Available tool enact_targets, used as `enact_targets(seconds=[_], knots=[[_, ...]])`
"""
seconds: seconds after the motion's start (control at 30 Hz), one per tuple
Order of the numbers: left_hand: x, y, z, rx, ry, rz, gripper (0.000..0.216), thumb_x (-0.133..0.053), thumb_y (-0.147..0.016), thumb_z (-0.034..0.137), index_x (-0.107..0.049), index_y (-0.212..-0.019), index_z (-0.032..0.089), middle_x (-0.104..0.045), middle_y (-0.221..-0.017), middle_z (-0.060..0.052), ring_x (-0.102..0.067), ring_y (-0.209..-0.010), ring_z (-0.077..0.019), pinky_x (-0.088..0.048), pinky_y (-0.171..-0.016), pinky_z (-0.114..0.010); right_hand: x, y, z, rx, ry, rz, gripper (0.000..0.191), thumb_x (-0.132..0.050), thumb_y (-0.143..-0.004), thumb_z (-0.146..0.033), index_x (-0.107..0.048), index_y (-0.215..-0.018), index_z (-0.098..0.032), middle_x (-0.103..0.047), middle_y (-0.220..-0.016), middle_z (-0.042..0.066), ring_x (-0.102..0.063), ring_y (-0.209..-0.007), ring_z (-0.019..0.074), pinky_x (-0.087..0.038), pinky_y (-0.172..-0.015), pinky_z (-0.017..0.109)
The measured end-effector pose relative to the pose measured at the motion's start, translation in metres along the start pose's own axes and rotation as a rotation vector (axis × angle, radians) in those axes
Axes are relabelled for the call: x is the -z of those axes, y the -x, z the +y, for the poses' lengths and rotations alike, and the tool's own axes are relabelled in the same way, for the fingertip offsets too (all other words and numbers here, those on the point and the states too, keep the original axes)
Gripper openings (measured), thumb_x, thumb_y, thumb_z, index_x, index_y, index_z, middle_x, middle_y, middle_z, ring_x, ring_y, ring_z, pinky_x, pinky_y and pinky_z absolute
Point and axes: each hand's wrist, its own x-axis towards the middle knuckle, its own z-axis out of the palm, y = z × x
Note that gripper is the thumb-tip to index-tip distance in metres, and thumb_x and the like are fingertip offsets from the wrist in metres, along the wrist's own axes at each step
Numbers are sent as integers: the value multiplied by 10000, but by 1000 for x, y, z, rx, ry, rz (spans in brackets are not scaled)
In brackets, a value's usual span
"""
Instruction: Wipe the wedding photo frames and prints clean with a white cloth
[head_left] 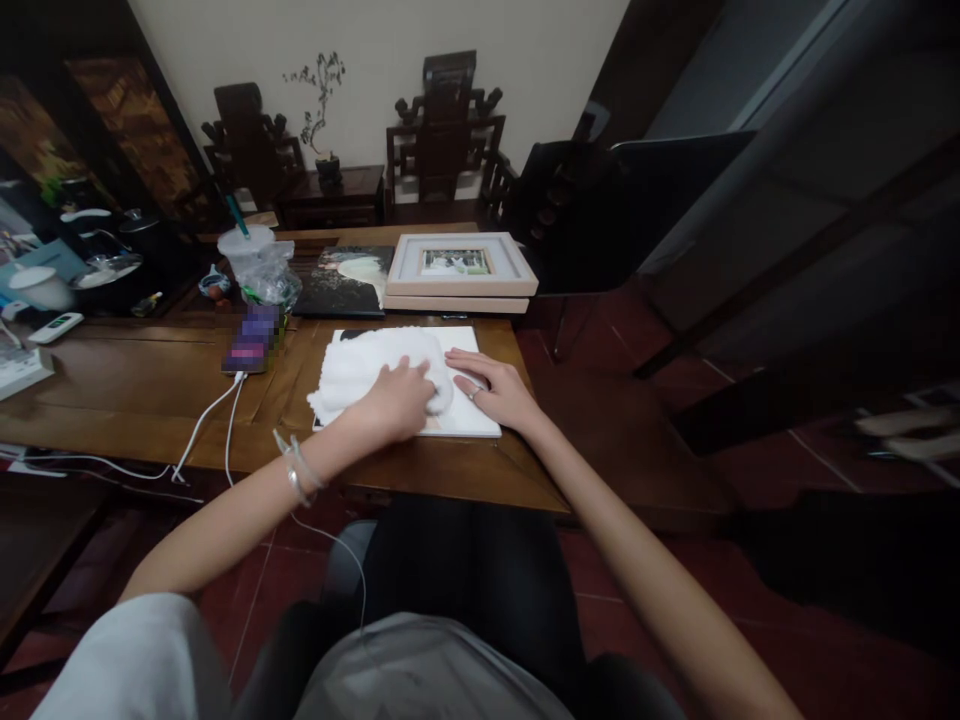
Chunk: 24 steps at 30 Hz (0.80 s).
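A white cloth (pixel 360 370) lies bunched on a flat white frame (pixel 472 418) at the near edge of the wooden table (pixel 150 390). My left hand (pixel 397 398), with bracelets at the wrist, presses down on the cloth's right end, fingers curled over it. My right hand (pixel 499 390) rests flat on the white frame beside the cloth, fingers stretched out, a ring on one finger.
Behind lie a stacked light-wood picture frame (pixel 461 270) and a dark picture (pixel 345 282). A phone (pixel 253 345) with white cables, a lidded cup (pixel 246 248) and a plastic bag (pixel 271 282) are at the left. Carved chairs (pixel 444 140) stand by the wall.
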Motion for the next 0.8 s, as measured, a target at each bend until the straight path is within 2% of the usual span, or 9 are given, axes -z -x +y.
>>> enact_targets(seconds=[0.07,0.17,0.3,0.4,0.57,0.7,0.8], knots=[[-8,27,17,-45,-23,7,366,-480,-829,71,-685,-1132,86,-418,-1493,-206,-415,-1335,-418,-440,-1005,-554,0,0,0,3,2,-2,300,-561,-855,-244,-732,-1100,-272,-692,-1225,49,-582,-1233,259,-417,-1091,518],[-20,59,37,-115,-42,5,356,-523,-822,108,-690,-1133,147,-399,-1520,-160,-358,-1388,-417,-405,-1050,-556,0,1,1,10,8,-4,302,-558,-859,-250,-729,-1106,-273,-693,-1224,43,-581,-1234,255,-419,-1091,510],[-24,70,41,-189,-24,12,331,-526,-825,128,-700,-1106,152,-392,-1533,-140,-341,-1409,-396,-397,-1072,-539,0,1,2,21,6,3,308,-555,-859,-258,-728,-1114,-266,-691,-1230,46,-584,-1231,254,-425,-1088,499],[-16,52,27,-149,11,43,369,-486,-815,77,-687,-1123,114,-413,-1519,-154,-370,-1395,-376,-423,-1057,-517,0,0,2,16,6,1,310,-549,-858,-250,-733,-1108,-267,-694,-1223,47,-583,-1232,258,-420,-1091,506],[-4,3,-7,-11,36,4,394,-449,-834,61,-662,-1158,125,-370,-1549,-138,-355,-1407,-350,-414,-1061,-507,0,-1,0,-42,-25,13,309,-483,-917,-294,-738,-1092,-290,-701,-1210,26,-581,-1235,249,-408,-1099,515],[-5,-28,-26,75,31,35,417,-429,-849,56,-620,-1218,100,-308,-1578,-148,-302,-1431,-351,-363,-1092,-523,0,-1,0,-35,-23,17,308,-486,-918,-306,-735,-1097,-283,-703,-1206,26,-578,-1238,244,-412,-1098,495],[-9,-45,-36,71,34,86,444,-411,-851,52,-595,-1253,79,-300,-1580,-153,-267,-1442,-359,-320,-1111,-545,1,0,1,-23,-9,10,304,-513,-898,-291,-729,-1110,-266,-695,-1221,37,-582,-1234,241,-418,-1094,489]])
